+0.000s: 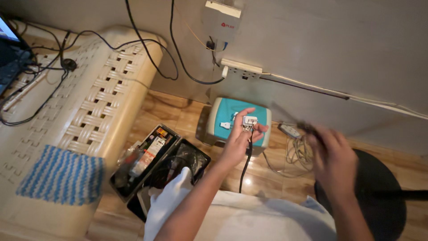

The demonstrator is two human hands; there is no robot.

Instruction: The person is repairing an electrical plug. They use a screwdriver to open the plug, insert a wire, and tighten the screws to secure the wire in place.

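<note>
My left hand (238,136) holds a small white plug-like part (249,121) with a black cable (245,160) hanging down from it, above a teal and white box (263,117) on the floor. A small white piece (225,125) lies on the box's teal top. My right hand (332,154) is blurred to the right, gripping a thin dark tool (292,119) that points left toward the plug; its exact kind is unclear.
An open black tool case (151,167) lies on the wooden floor at lower left. A cream woven plastic bench (84,116) with a blue striped cloth (60,176) stands left. A white power strip (240,69) and cables hang on the wall. A black round stool (379,192) is right.
</note>
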